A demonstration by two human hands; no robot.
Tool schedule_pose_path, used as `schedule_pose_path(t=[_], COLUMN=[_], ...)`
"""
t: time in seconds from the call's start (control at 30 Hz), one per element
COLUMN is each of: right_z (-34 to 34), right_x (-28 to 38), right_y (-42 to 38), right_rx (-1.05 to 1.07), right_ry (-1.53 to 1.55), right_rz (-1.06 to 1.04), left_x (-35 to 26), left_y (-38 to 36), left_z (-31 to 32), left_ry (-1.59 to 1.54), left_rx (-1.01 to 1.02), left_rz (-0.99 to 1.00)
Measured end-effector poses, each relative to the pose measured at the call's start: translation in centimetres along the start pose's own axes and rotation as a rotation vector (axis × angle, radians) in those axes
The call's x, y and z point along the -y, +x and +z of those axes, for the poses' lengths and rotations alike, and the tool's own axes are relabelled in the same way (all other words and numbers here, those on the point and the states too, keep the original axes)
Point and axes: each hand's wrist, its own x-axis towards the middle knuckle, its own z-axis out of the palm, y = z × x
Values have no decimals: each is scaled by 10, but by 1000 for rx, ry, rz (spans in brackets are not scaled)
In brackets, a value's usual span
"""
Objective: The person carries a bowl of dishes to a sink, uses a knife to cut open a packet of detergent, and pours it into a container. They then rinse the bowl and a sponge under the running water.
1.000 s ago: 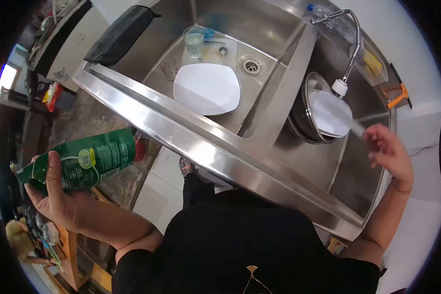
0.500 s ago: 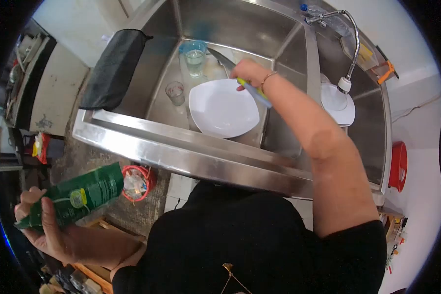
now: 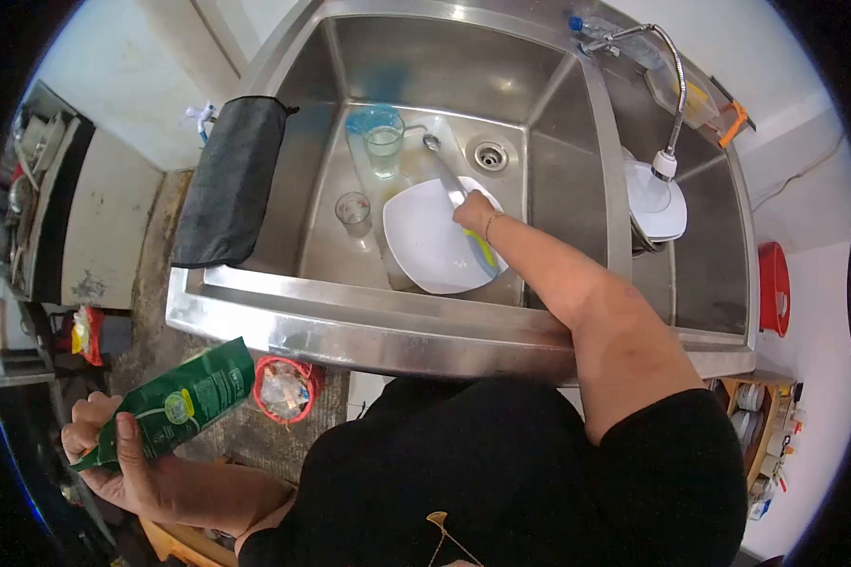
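Note:
My left hand (image 3: pixel 132 458) is closed around one end of a green pouch (image 3: pixel 187 397), held out over the floor in front of the sink. In the sink, my right hand (image 3: pixel 477 210) grips a knife with a grey and yellow-green handle (image 3: pixel 483 251), above the right side of a white plate (image 3: pixel 416 236). The knife's blade reaches up and left from the fingers. Left of the plate stands a small glass (image 3: pixel 354 214). Behind it are a larger glass (image 3: pixel 384 156) with clear liquid and a blue item (image 3: pixel 364 117). A spoon's bowl (image 3: pixel 432 142) shows near the blade.
A dark cloth (image 3: pixel 234 184) hangs over the sink's left wall. The drain (image 3: pixel 491 156) lies beyond the plate. In the right basin, a faucet head (image 3: pixel 665 166) hangs over stacked white dishes (image 3: pixel 668 223). A red bin (image 3: pixel 312 380) with rubbish stands below the front edge.
The view has shifted. My right hand has moved the knife toward me over the plate's right side, uncovering the drain. My left hand keeps hold of the pouch.

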Motion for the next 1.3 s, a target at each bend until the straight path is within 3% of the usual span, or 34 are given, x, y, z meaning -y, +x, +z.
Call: schedule_pose_path(t=[0.07, 0.13, 0.17, 0.2, 0.3, 0.37, 0.57, 0.67, 0.8, 0.83, 0.87, 0.97, 1.0, 1.07, 1.1, 1.17, 1.2, 1.27, 1.3], right_z=[-11, -12, -13, -18, -52, -127, -282, -328, -330, -321, -311, -296, -300, -308, -316, -327, -324, -316, -311], right_x=[11, 17, 13, 13, 12, 51, -10, -90, -200, -228, -254, -319, -321, -306, -308, -312, -314, -315, -313], right_y=[-9, -9, -13, -14, -3, -63, -163, -187, -190, -180, -167, -140, -136, -123, -113, -95, -89, -72, -66], right_rx=[90, 171, 92, 88, 42, 387, 125, 116, 152, 155, 161, 127, 122, -117, -125, -340, -342, -68, -85], right_ry=[-56, -392, -425, -422, -569, -229, 352, 471, 433, 458, 482, 663, 670, 956, 960, 827, 828, 1013, 1073], right_rz=[-19, -97, -223, -216, -755, -319, -583, -489, 67, 191, 313, 416, 420, 500, 496, 402, 398, 118, 153], left_x=[0, 2, 3, 2, 1, 0, -15, -31, -18, -39, -40, -43, -45, -50, -48, -47, -45, -52, -56], left_y=[1, 0, -3, -2, -1, -2, -5, -5, -3, -10, -8, -13, -17, -21, -23, -30, -30, -39, -42], left_z=[10, 11, 13, 15, 21, 24, 62, 89, 85, 139, 156, 174, 189, 230, 240, 270, 283, 320, 338], left_ry=[56, 54, 51, 45, 14, 31, 55, 25, -125, 19, 8, -69, -74, -124, -151, -175, -188, -185, -168], left_rx=[-78, -34, -81, -74, -39, -22, -94, -29, 127, -43, -30, 132, 140, 49, 62, 56, 84, 62, 56], left_rz=[2, -24, -52, -52, -30, -33, 29, 54, 81, 74, 76, -2, 0, 6, -28, -78, -98, -214, -251])
